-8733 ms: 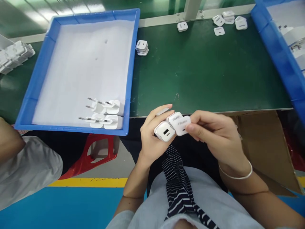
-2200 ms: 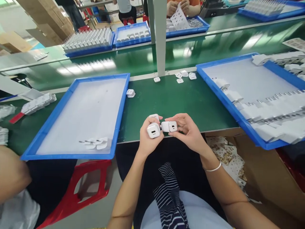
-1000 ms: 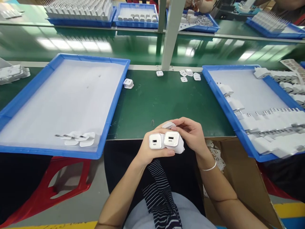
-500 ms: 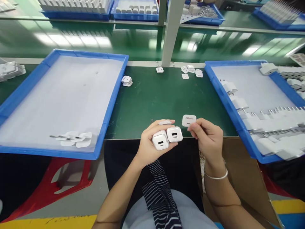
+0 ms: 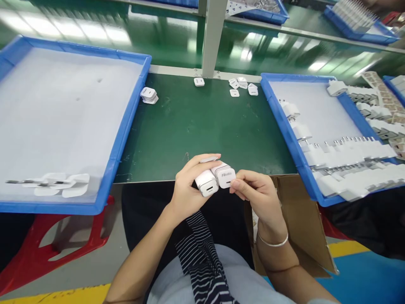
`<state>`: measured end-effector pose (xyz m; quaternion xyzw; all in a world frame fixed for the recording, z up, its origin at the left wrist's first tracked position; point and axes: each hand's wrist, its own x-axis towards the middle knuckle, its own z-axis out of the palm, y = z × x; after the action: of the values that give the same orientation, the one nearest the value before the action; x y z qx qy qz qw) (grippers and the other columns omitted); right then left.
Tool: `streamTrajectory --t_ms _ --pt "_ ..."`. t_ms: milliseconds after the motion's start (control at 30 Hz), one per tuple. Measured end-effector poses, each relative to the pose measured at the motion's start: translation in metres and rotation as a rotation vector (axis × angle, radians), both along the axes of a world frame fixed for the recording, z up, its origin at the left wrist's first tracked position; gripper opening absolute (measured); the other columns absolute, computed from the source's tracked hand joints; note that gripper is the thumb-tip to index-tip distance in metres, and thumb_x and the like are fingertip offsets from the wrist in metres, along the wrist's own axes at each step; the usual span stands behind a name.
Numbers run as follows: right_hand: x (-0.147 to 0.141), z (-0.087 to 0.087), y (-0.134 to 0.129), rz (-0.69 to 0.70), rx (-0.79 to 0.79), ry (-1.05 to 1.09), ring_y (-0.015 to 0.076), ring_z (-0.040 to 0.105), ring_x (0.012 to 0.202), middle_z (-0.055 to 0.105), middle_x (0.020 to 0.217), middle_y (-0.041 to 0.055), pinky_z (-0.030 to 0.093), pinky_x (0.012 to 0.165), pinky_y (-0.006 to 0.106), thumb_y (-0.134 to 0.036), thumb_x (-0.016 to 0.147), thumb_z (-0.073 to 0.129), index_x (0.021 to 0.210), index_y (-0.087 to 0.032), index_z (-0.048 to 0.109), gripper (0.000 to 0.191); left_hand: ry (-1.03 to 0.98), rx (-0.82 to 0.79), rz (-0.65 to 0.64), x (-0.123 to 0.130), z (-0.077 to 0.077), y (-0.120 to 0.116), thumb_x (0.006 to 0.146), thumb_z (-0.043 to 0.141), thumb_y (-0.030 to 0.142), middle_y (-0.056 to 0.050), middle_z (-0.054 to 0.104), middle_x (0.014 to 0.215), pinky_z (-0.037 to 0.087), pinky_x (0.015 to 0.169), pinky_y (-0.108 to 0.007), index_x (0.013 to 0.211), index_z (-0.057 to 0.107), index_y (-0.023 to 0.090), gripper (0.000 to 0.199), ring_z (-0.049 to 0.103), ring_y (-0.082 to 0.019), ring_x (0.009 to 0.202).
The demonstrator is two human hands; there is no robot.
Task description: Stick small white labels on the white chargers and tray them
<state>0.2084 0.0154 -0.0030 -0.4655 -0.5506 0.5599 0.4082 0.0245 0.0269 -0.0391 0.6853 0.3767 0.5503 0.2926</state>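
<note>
My left hand (image 5: 189, 181) is wrapped round two white charger plugs (image 5: 207, 184) held side by side, their port ends facing me. Between its upper fingers sits a thin white piece (image 5: 209, 159). In a pinch, my right hand (image 5: 257, 194) grips a square white cover plate (image 5: 225, 177) by its edge, with grey lettering and a slot. The plate lies against the end of the right-hand charger and hides its ports. Both hands are just above the near edge of the green table (image 5: 196, 126).
A blue tray (image 5: 109, 177) on the left holds several white pieces (image 5: 76, 185); another blue tray (image 5: 284, 156) on the right holds rows of chargers (image 5: 351, 154). Cover plates lie in a stack (image 5: 149, 95) and a loose group (image 5: 242, 83). A metal post (image 5: 211, 40) rises behind.
My right hand has brought the cover plate left, onto the end of the right-hand charger. Its ports showed before and are now covered. The view has shifted to the right.
</note>
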Motion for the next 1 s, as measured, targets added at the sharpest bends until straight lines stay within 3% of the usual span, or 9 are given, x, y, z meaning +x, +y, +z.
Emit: streamTrajectory --t_ms 367,733,1000 --pt "0.007 -0.001 -0.003 0.008 -0.011 -0.096 0.0061 0.038 0.047 0.046 0.050 -0.0048 0.027 0.046 0.022 -0.031 0.093 0.067 0.065 -0.017 0.064 0.031 0.039 0.025 -0.023 0.001 -0.002 0.001 0.080 0.076 0.011 -0.012 0.072 0.124 0.062 0.092 -0.036 0.115 0.071 0.021 0.037 0.071 -0.022 0.110" --pt "0.009 -0.013 -0.005 -0.002 -0.051 0.004 0.0084 0.038 0.050 0.048 0.054 -0.0035 0.030 0.049 0.024 -0.038 0.092 0.069 0.067 -0.018 0.067 0.033 0.032 0.009 -0.016 0.001 -0.001 0.001 0.081 0.075 0.011 -0.011 0.072 0.123 0.061 0.092 -0.035 0.114 0.071 0.020 0.035 0.071 -0.021 0.110" --pt "0.011 -0.009 -0.008 -0.020 -0.044 -0.081 0.0078 0.037 0.050 0.045 0.054 -0.0044 0.027 0.049 0.024 -0.037 0.092 0.069 0.065 -0.018 0.065 0.033 0.039 0.014 -0.024 0.003 -0.002 -0.001 0.082 0.074 0.012 -0.011 0.071 0.124 0.062 0.092 -0.035 0.116 0.070 0.021 0.035 0.071 -0.021 0.109"
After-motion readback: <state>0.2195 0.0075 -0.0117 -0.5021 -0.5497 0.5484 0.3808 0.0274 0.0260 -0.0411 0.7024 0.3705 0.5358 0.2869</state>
